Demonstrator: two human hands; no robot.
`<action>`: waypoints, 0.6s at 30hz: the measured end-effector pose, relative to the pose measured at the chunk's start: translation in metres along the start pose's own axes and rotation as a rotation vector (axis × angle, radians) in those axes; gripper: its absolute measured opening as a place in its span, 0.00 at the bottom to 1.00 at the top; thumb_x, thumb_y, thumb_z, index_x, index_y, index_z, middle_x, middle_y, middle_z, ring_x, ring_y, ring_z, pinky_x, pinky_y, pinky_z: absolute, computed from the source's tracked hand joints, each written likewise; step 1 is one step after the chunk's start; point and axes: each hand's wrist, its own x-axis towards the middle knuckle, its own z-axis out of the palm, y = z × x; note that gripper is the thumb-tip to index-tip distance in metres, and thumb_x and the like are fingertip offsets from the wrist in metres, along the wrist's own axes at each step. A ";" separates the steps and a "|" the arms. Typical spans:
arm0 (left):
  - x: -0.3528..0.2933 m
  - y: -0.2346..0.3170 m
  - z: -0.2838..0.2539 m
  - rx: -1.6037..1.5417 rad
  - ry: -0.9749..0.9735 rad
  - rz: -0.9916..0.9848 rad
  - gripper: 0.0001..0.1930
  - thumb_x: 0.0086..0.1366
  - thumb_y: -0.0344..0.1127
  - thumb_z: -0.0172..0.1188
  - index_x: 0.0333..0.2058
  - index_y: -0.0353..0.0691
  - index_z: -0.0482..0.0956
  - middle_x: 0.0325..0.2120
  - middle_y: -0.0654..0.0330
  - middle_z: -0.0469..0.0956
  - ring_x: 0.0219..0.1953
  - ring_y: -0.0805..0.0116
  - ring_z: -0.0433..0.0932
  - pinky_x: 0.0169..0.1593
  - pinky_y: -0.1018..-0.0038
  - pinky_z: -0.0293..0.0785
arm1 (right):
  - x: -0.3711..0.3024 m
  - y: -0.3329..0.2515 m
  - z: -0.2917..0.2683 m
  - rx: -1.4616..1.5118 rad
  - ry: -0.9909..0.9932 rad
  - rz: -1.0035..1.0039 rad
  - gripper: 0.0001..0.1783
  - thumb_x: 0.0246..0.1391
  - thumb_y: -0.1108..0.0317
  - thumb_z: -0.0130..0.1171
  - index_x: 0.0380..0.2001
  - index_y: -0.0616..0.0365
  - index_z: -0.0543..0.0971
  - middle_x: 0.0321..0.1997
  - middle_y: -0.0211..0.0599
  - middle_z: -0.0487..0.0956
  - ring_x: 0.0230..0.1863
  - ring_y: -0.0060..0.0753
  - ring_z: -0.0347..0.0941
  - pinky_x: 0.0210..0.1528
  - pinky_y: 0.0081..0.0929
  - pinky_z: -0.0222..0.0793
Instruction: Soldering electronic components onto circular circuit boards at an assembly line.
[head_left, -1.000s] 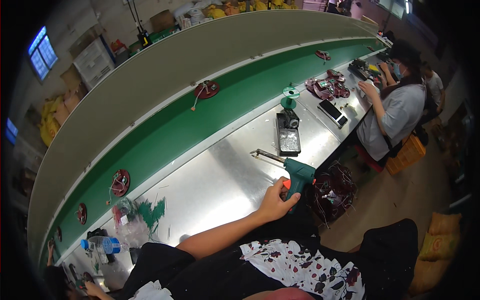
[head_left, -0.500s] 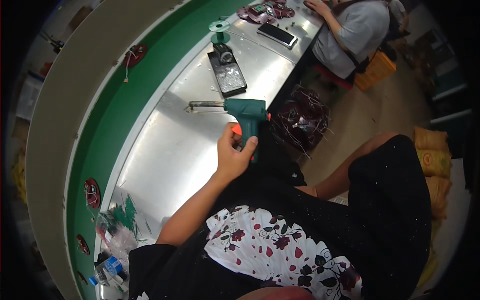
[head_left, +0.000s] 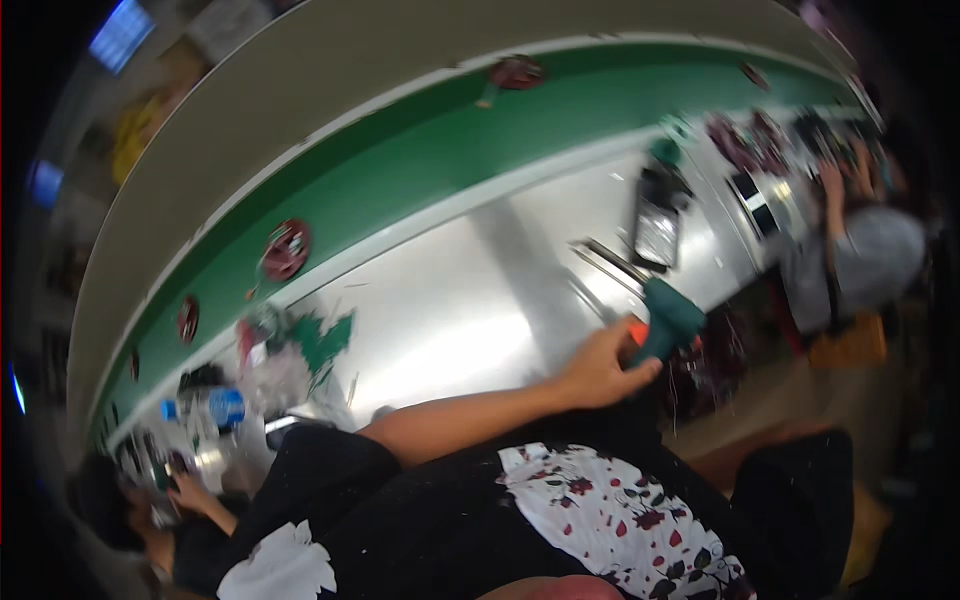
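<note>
My left hand (head_left: 608,368) is wrapped round the grip of a green soldering gun (head_left: 672,308) with an orange trigger. The gun's thin metal barrel points up and to the left over the shiny metal bench (head_left: 430,300). Just beyond it lies a black stand with a silvery tray (head_left: 656,236), and behind that a green spool (head_left: 676,128). Bare skin (head_left: 765,440) shows beside the black cloth at lower right, but my right hand is out of sight. The picture is blurred by motion.
A green strip (head_left: 400,215) along the bench carries maroon round parts with wires (head_left: 286,250). A phone (head_left: 752,205) lies at the right. A plastic bottle (head_left: 215,408) and green scraps (head_left: 325,345) are at the left. One person (head_left: 855,255) sits at right, another (head_left: 130,510) at lower left.
The whole view has swung, so the bench now runs more across the picture and a person appears at lower left. My left hand and the soldering gun now appear farther right and lower.
</note>
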 end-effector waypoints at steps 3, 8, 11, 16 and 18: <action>-0.002 0.006 -0.002 0.059 0.075 0.063 0.22 0.65 0.46 0.67 0.45 0.38 0.70 0.20 0.61 0.76 0.23 0.70 0.78 0.29 0.70 0.71 | 0.053 -0.001 -0.061 -0.093 -0.134 -0.047 0.25 0.64 0.68 0.55 0.63 0.60 0.73 0.66 0.51 0.74 0.66 0.53 0.71 0.67 0.40 0.67; -0.004 0.024 -0.011 0.104 0.054 0.041 0.25 0.64 0.53 0.64 0.44 0.37 0.68 0.22 0.53 0.79 0.25 0.53 0.79 0.32 0.60 0.72 | 0.110 -0.015 -0.130 -0.204 -0.274 -0.045 0.24 0.64 0.67 0.55 0.63 0.60 0.74 0.65 0.51 0.74 0.65 0.53 0.71 0.66 0.40 0.68; -0.002 0.025 -0.014 0.073 0.044 0.045 0.25 0.64 0.53 0.64 0.44 0.37 0.67 0.23 0.51 0.79 0.26 0.49 0.79 0.33 0.58 0.72 | 0.134 -0.026 -0.170 -0.268 -0.331 -0.021 0.24 0.64 0.67 0.55 0.62 0.60 0.74 0.65 0.51 0.74 0.65 0.53 0.71 0.66 0.40 0.68; -0.003 0.018 -0.016 0.055 0.027 0.092 0.26 0.64 0.53 0.62 0.44 0.37 0.67 0.23 0.48 0.78 0.28 0.46 0.78 0.35 0.56 0.71 | 0.181 -0.053 -0.236 -0.389 -0.427 0.020 0.24 0.64 0.67 0.55 0.62 0.60 0.75 0.64 0.51 0.75 0.65 0.53 0.72 0.66 0.40 0.68; -0.006 0.017 -0.014 0.054 0.050 0.115 0.26 0.64 0.54 0.62 0.44 0.37 0.67 0.23 0.48 0.78 0.28 0.45 0.78 0.36 0.56 0.71 | 0.198 -0.063 -0.256 -0.432 -0.461 0.038 0.23 0.64 0.67 0.55 0.61 0.60 0.75 0.64 0.51 0.75 0.65 0.52 0.72 0.66 0.40 0.69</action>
